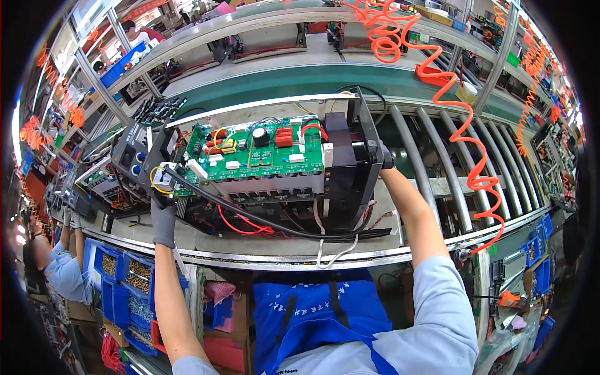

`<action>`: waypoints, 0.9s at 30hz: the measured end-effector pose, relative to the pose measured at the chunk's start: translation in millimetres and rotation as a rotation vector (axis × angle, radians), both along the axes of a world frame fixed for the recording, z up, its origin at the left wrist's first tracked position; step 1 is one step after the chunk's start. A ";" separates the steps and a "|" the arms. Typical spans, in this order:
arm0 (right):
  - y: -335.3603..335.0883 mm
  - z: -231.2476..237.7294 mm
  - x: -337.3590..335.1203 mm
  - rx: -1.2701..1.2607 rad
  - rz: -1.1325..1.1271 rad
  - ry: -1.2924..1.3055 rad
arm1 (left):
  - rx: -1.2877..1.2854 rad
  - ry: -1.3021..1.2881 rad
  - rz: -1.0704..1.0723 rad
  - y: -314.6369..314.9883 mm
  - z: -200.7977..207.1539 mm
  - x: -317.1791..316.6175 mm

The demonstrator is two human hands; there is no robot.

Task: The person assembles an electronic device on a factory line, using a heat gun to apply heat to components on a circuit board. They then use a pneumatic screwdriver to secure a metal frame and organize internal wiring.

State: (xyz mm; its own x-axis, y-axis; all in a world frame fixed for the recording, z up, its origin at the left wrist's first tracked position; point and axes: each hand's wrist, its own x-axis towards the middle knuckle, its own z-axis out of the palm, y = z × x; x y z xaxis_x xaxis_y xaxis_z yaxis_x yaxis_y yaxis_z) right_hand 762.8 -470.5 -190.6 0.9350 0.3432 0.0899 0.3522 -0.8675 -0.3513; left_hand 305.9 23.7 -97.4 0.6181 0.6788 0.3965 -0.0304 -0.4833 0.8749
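Note:
An electrical unit [265, 195] without its cover stands on the line in front of me. Its green circuit board [294, 153] carries red and white parts, with rows of black components below. My left hand [164, 224], in a grey glove, is closed on the lower part of its left end panel [153, 164]. At the opposite end, my right hand [387, 157] in a dark glove grips the edge of the black right end panel [373, 134]; its fingers are partly hidden. A thick black cable [250, 215] and red wires [250, 226] hang along the near side.
Metal rollers [431, 169] run to the right, crossed by an orange coiled air hose [478, 169]. Blue bins [115, 300] of screws sit at the lower left. Beside them a co-worker [65, 269] works at similar units. A green belt [250, 84] lies behind.

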 end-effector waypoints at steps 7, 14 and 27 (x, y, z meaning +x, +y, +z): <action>48.6 44.2 -0.5 0.023 0.412 -0.059 | -0.052 0.051 -0.003 8.7 -1.8 -9.7; 23.3 55.7 -71.9 -0.015 0.121 -0.060 | -0.072 0.108 -0.005 28.0 -3.7 2.6; -24.5 191.0 -309.0 1.359 0.259 -0.262 | -0.071 -0.022 -0.142 19.2 -2.4 8.4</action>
